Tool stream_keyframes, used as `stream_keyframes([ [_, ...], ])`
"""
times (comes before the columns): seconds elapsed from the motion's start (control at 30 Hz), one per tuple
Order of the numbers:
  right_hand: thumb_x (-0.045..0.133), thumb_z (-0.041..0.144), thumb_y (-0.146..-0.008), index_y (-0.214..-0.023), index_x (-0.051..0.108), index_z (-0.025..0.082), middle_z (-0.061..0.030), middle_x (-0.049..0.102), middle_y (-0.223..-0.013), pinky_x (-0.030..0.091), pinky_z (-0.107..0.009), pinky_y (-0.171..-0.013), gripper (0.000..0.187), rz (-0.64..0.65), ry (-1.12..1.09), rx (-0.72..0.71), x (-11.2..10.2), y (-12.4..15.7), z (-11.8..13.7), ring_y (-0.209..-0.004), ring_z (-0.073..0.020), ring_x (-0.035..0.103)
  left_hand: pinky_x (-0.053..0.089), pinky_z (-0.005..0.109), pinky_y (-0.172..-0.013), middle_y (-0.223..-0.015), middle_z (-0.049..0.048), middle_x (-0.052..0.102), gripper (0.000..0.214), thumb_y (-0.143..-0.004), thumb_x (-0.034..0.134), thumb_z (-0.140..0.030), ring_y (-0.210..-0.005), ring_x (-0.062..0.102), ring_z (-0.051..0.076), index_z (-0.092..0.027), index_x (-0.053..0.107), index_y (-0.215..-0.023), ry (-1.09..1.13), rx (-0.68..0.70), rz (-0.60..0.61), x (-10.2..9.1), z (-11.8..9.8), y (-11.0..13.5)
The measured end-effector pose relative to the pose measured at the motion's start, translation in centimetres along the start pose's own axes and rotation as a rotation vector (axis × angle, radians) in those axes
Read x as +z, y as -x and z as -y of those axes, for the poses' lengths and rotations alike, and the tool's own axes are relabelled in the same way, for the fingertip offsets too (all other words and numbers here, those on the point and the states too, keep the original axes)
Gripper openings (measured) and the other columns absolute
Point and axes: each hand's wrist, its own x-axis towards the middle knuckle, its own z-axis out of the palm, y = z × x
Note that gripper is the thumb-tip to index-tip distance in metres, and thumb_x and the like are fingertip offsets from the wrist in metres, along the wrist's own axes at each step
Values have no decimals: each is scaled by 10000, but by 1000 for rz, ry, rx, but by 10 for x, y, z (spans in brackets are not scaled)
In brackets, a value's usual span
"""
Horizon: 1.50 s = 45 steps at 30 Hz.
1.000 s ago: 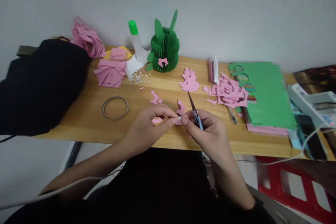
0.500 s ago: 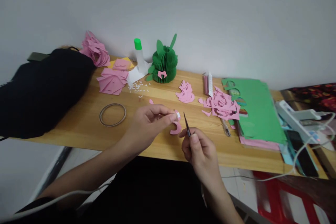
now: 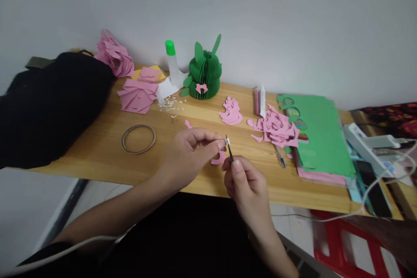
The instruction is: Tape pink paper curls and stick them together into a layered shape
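Note:
My left hand (image 3: pixel 189 153) pinches a small pink paper piece with a white tab (image 3: pixel 227 141) between thumb and forefinger, just above the wooden table (image 3: pixel 97 152). My right hand (image 3: pixel 243 180) is closed around small scissors (image 3: pixel 230 154), whose dark blades point up toward the white tab. A curved pink cut-out (image 3: pixel 218 159) lies on the table under the two hands.
A tape ring (image 3: pixel 138 139) lies to the left. At the back stand a green-capped glue bottle (image 3: pixel 171 61) and a green paper figure (image 3: pixel 204 71). Pink scraps (image 3: pixel 276 126), green sheets (image 3: pixel 317 134) and a pen (image 3: pixel 279 156) lie to the right, a black bag (image 3: pixel 45 104) at far left.
The hands drew apart after working together, and the right hand pulled back with the scissors. Now the scissor tips are close to the white tab in my left hand again.

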Motion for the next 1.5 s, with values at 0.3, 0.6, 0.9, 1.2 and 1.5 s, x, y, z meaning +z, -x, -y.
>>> stream_keyframes([
  [0.3, 540, 576, -894, -700, 540, 201, 73, 306, -525, 181, -217, -401, 423, -35, 70, 4, -2, -2, 0, -449, -80, 246, 478, 195, -520, -572, -16, 651, 112, -699, 667, -242, -516, 560, 87, -160, 657, -623, 21, -16, -15, 1, 3, -3],
  [0.6, 564, 531, -905, -694, 525, 199, 80, 282, -530, 159, -223, -417, 395, -16, 47, 9, -5, -1, -1, -457, -74, 218, 467, 204, -538, -562, -23, 627, 118, -705, 661, -235, -518, 533, 82, -160, 661, -615, 37, -10, 28, -1, 3, -3],
  [0.9, 548, 548, -909, -692, 532, 195, 90, 268, -507, 164, -216, -405, 414, 15, -28, 11, -5, 1, -2, -436, -67, 192, 476, 206, -573, -594, -27, 637, 81, -682, 721, -221, -555, 550, 83, -158, 685, -645, 166, -32, 70, -3, 8, -3],
  [1.2, 581, 404, -915, -797, 624, 181, 41, 468, -595, 329, -216, -478, 256, 58, 445, -185, -22, 4, 19, -509, -91, 396, 534, 205, -697, -771, -7, 727, 52, -799, 718, -235, -741, 671, 115, -184, 708, -795, 4, 177, 102, -35, 2, -1],
  [1.5, 608, 332, -911, -917, 669, 121, 27, 593, -543, 344, -213, -419, 220, 198, 913, -401, -34, 5, 46, -394, -89, 469, 567, 216, -789, -883, -6, 755, 129, -805, 704, -113, -816, 714, 130, -185, 690, -911, -550, 459, 419, -45, -31, -5],
])
